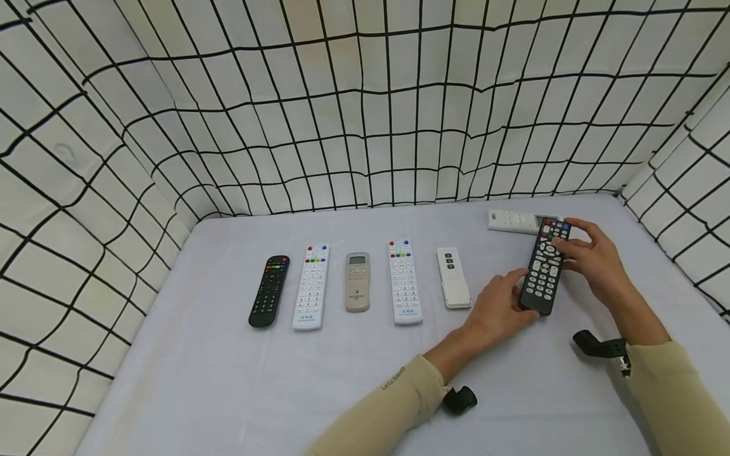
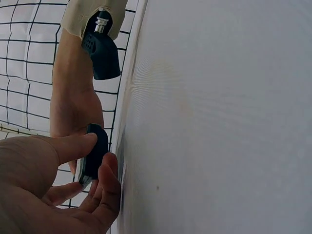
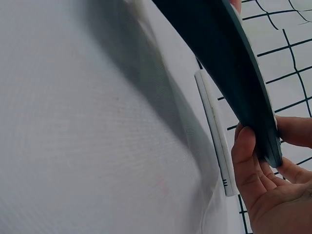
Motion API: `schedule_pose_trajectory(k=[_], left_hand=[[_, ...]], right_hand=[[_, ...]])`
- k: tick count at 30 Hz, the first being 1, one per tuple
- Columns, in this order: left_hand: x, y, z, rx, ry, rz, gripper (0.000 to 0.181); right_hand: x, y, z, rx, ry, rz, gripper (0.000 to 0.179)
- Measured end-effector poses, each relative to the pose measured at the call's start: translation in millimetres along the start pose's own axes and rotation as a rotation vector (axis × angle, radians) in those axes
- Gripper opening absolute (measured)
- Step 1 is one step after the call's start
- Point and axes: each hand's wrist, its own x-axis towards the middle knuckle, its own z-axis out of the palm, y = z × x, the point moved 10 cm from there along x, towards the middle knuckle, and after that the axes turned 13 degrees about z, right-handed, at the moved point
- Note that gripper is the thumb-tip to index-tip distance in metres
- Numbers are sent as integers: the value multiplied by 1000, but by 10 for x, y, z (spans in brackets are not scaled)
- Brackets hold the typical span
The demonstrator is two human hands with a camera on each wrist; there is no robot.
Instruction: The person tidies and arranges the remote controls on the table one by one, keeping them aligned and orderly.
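Note:
Both hands hold a black remote control [image 1: 544, 269] with white buttons at the right side of the table. Its lower end is gripped between the thumb and fingers of my left hand [image 1: 497, 309]. My right hand [image 1: 595, 259] holds the upper end, thumb over the button face. In the right wrist view the remote's dark underside [image 3: 219, 63] is raised off the cloth, casting a shadow. The left wrist view shows the end of the remote [image 2: 96, 153] pinched by the left thumb and fingers. Just behind it lies a white remote [image 1: 511, 220], partly covered.
Left of the hands, a row holds a smaller black remote [image 1: 269, 291], a white one [image 1: 311, 288], a beige one [image 1: 357, 282], another white one [image 1: 405, 282] and a short white one [image 1: 454, 278]. Black wire grid [image 1: 365, 114] borders the white-covered table.

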Motion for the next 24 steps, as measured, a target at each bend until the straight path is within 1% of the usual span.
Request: schedule_pose_trajectory(k=[2, 6, 11, 20, 24], left_hand=[[-12, 13, -8, 8, -6, 12, 75], [-43, 30, -19, -5, -9, 24, 77], [-85, 28, -42, -3, -2, 19, 78], [-176, 21, -75, 81, -10, 25, 79], [-203, 11, -99, 83, 3, 26, 79]], right_hand=[[-7, -10, 18, -3, -8, 0, 79], [-14, -43, 60, -10, -19, -14, 78], [-34, -84, 117, -6, -31, -30, 77], [-87, -115, 266, -43, -31, -50, 77], [-82, -155, 321, -51, -46, -69, 76]])
